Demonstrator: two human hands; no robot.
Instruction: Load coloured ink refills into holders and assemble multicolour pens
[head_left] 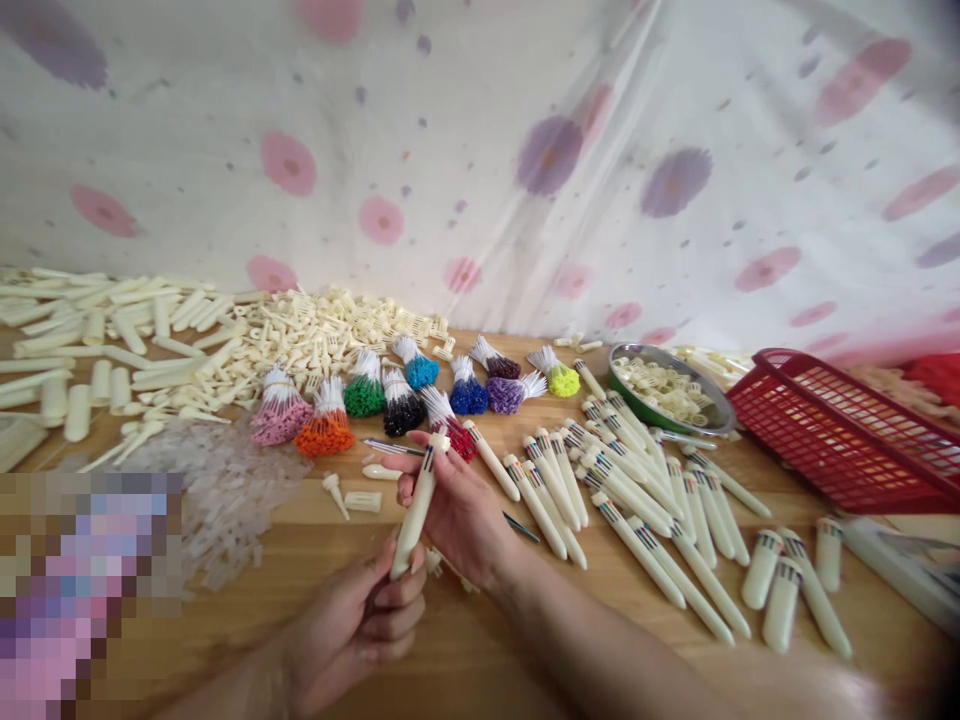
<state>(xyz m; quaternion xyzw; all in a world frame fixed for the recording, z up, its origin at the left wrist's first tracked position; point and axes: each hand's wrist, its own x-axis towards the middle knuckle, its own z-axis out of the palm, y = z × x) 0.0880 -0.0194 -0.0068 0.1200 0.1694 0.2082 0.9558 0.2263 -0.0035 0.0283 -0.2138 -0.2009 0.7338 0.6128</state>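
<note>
While the left hand [379, 610] was clamped around the tapered lower end of the white pen [415, 515], the right hand [469, 510] had its grip closed about the upper end, thumb to one side and fingers to the other. The pen stood tilted between the hands, above the worktop [289, 570], head uppermost. Dark slider tabs showed in its slots; how many were seated could not be told, as the fingers hid part of the head.

Correct handling, as judged, called for the lower grip to hold the barrel without rotation, so that only the upper grip applied force. Pressure was best directed along the pen's axis; a sideways load risked bending the slotted part or displacing a tab. The slots were best turned towards the eye for checking.

A loose slotted sleeve [364, 502] and a plunger-shaped piece [335, 494] lay near the hands, the bundles of coloured refills [405, 402] lay beyond, and the multicolour pens [637, 550] lay grouped to the right, well apart from the loose clear tubes [217, 500].
</note>
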